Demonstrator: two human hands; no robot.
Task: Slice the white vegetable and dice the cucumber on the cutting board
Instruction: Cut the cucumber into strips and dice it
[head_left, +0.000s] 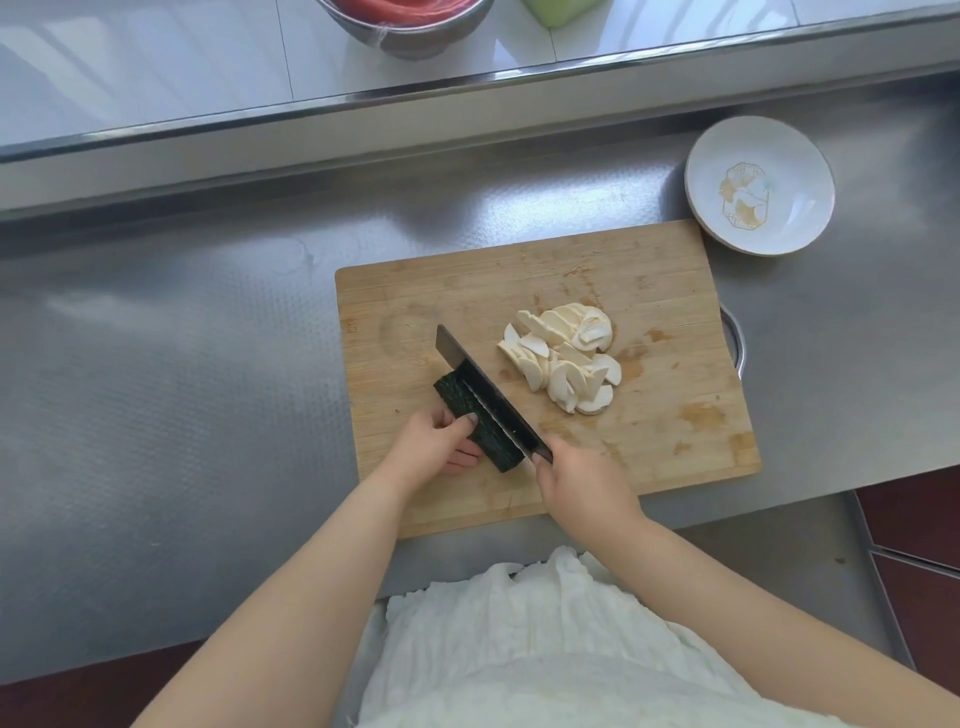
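Head camera view, looking down on a steel counter (182, 364): a person stands over a wooden cutting board (649, 457) with a dark cleaver (483, 389) laid lengthwise along a short piece of cucumber (470, 413) near the board's left edge. The left hand (434, 441) grips the cucumber from its left side, fingers curled over the dark bumpy skin and thumb tucked under the near end. The right hand (582, 486) is closed round the cleaver's handle at the board's near side, the blade running away toward the far left.

Right of the blade, well apart from the cucumber, a heap of white vegetable slices (563, 358) lies at the middle of the board, so the slicing looks finished and the cucumber work only starting. A white patterned dish (761, 184) sits just off the board's far right corner. On the raised ledge at the far side stand a metal bowl (405, 31) and something pale green, both cut off by the frame.

Judging by look, the cucumber is firm but round-backed, likely to roll under a lengthwise cut, and wet inside once opened. It is best held low on its flanks, fingertips kept clear of the edge. The white slices appear thin and brittle, better scooped together on the flat of the blade than pinched singly.
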